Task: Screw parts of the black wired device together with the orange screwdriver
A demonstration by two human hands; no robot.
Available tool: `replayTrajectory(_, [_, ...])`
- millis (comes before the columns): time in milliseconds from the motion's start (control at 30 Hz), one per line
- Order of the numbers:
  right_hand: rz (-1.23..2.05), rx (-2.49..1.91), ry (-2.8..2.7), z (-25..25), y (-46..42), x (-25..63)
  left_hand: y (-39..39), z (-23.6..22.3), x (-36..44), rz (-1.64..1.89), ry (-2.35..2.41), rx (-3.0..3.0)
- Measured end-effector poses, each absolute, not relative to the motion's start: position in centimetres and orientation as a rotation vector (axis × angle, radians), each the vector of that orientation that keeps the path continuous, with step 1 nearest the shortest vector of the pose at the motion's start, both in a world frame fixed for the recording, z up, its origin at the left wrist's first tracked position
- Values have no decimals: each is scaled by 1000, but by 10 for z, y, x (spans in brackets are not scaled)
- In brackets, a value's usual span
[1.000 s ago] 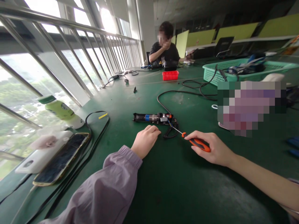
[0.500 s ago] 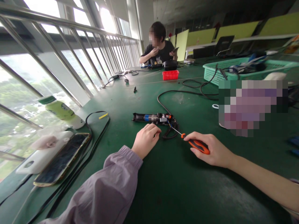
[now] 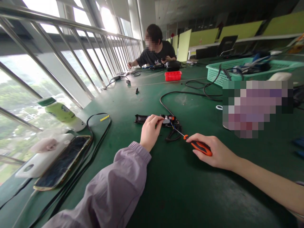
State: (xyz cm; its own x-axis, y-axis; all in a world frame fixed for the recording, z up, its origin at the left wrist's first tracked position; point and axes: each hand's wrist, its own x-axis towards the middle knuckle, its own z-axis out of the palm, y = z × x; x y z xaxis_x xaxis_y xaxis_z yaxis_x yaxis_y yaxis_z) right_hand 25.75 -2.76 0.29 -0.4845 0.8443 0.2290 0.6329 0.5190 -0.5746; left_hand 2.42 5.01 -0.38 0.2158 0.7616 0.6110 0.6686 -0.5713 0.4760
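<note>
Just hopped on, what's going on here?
The right hand holds an orange-and-black screwdriver, its shaft pointing into the wired end of a black device lying on the green table. The left hand is over the device's middle, fingertips by its exposed parts; whether they grip anything is unclear. What the screwdriver's tip touches is too small to tell. Across the table sits another person.

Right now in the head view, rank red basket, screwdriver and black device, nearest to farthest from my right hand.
1. Screwdriver: held in your right hand.
2. Black device: ahead and to the left.
3. Red basket: farther ahead, beyond the device.
</note>
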Motion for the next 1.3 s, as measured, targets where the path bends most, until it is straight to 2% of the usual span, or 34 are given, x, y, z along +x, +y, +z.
replayTrajectory(500, [575, -1216, -2278, 3, -28, 258, 51, -4, 28, 1138, 1608, 2571])
replayTrajectory(767, [566, -1195, -2262, 2, -28, 259, 35, 3, 13, 943, 1617, 2542])
replayTrajectory(1067, [328, -1156, -1864, 6, -28, 260, 22, 2, -4, 690, 1506, 2710])
replayTrajectory(1167, [340, -1141, -1862, 6, -30, 261, 24, 2, -2, 703, 1460, 2737])
replayTrajectory(1300, [318, -1091, -1951, 4, -31, 260, 27, 1, 5, 898, 1386, 2792])
